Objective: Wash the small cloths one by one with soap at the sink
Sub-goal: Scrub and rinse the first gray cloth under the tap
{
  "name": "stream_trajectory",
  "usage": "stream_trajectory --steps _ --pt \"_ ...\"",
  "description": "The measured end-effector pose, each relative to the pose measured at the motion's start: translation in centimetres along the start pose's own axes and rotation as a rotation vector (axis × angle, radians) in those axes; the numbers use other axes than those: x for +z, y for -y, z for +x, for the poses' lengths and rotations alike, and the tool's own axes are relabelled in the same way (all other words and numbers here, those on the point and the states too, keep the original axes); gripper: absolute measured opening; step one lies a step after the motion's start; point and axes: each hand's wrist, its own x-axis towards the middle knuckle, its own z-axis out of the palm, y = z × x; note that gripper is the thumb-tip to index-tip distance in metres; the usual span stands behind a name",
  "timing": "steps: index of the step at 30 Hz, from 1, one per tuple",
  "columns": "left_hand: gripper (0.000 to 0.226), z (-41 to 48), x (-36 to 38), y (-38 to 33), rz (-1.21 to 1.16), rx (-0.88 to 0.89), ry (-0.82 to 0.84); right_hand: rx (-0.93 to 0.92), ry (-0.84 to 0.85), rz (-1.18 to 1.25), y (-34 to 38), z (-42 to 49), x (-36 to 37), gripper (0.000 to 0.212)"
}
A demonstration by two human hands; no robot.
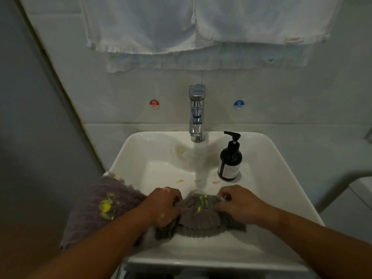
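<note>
both hands gripped a grey cloth low in the white sink, the left hand bunching its left edge, the right hand its right. water ran from the tap just beyond it. a second cloth hung over the sink's left rim, and a soap bottle stood inside.

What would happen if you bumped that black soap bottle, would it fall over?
It could probably tip: the soap bottle is tall and narrow, with a pump on top. It stands inside the white sink, close to the running water, so its base may be wet and it might slide. It looks hard, not squishy.
</note>
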Motion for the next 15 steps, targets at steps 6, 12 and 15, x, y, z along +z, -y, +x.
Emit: stream_trajectory --steps 6,12,15 --pt "0.01 0.1 -1.6 -1.0 -0.368 -0.01 -0.018 -0.05 -0.056 0.336 0.8 0.0 -0.6 0.018" --pt "0.009 -0.4 -3.1 -4.2 -0.667 0.017 -0.176 -0.115 -0.163 0.648 2.8 1.1 -0.5 0.016" --pt "0.012 0.0 -2.7 -6.2 -0.848 -0.019 -0.347 -0.117 -0.262 0.794 4.7 1.7 -0.5 0.013"
